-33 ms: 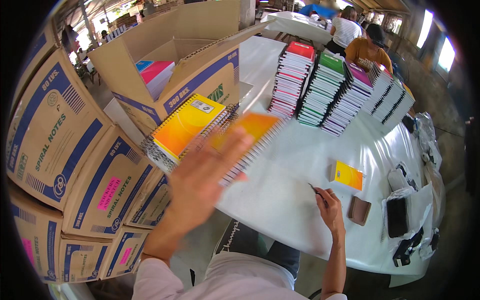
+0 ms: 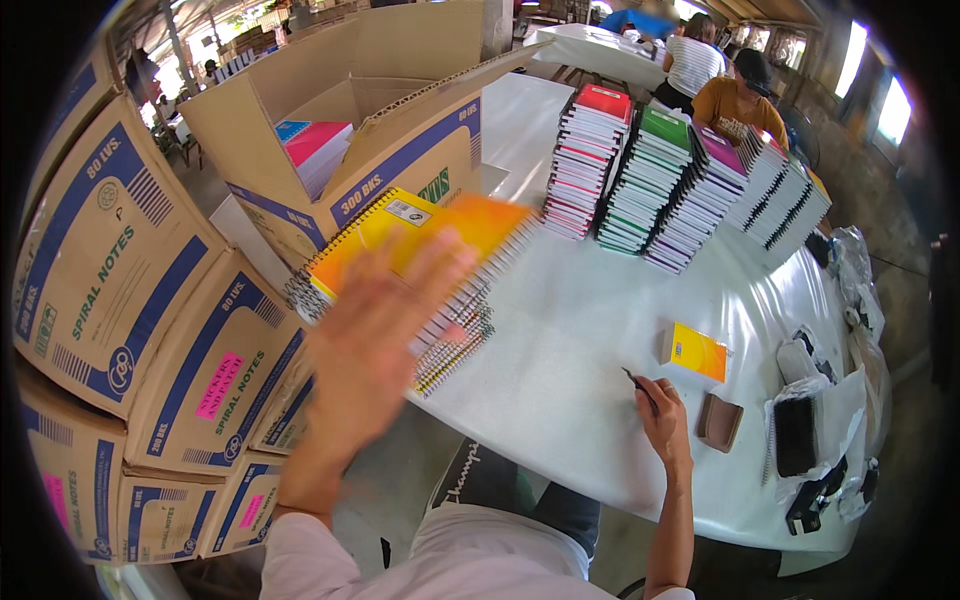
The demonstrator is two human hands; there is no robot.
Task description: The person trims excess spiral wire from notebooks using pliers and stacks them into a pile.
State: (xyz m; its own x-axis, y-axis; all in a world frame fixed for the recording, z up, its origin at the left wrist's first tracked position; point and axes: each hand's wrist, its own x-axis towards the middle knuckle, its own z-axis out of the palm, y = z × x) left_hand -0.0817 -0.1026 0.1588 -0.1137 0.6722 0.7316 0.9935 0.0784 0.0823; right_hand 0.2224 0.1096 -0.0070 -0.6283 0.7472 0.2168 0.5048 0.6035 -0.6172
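A yellow-orange spiral notebook [image 2: 490, 222] is in my left hand [image 2: 370, 320], blurred by motion, with its fingers across the cover and the thumb at the wire-bound edge. The notebook is tilted over a stack of spiral notebooks [image 2: 455, 355] at the table's left edge. Another yellow notebook [image 2: 352, 222], bearing a white label, lies on the pile beside it and is partly covered by my hand. My right hand [image 2: 662, 415] rests near the table's front, closed around a thin dark pointed tool [image 2: 640, 384]; its exact kind is unclear.
An open carton [image 2: 400, 165] holding notebooks stands behind the left stack, with closed cartons [image 2: 205, 370] piled at left. Tall notebook stacks [image 2: 640, 190] stand at the back. A yellow-orange block [image 2: 697, 352], a brown tray [image 2: 719, 421] and plastic-wrapped items [image 2: 815, 420] lie right. A co-worker [image 2: 740, 105] sits beyond.
My left hand and its notebook have moved left, over the pile, uncovering more of the stack's spiral edges below. My right hand has barely moved.
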